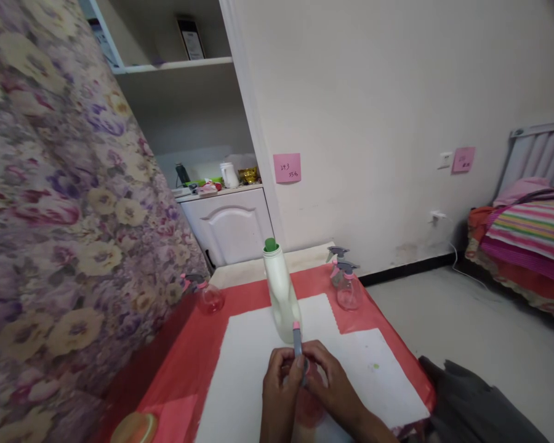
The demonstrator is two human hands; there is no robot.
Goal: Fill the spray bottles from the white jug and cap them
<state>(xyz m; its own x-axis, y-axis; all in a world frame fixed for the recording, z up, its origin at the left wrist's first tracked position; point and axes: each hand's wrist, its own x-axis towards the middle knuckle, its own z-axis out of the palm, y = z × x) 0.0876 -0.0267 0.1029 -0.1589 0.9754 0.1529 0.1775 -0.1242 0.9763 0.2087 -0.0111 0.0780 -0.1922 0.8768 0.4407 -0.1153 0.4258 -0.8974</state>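
Both hands are closed around the top of a spray bottle (310,409), whose grey head and pink nozzle point away from me. Its pink see-through body shows below, between my wrists. The fingers of my left hand (279,375) are on the left of the grey spray head. My right hand (327,378) wraps the neck from the right, partly hiding it. Just beyond my fingers, a pale green jug (281,289) with a green spout and no cap on its mouth stands upright on the white sheet (244,357).
Similar spray bottles stand on the red tablecloth (175,354): one bottle (210,298) at left, one bottle (348,295) at right with another behind it. A round gold-rimmed lid (135,427) lies front left. A floral curtain (74,215) hangs left; dark cloth (471,400) is at right.
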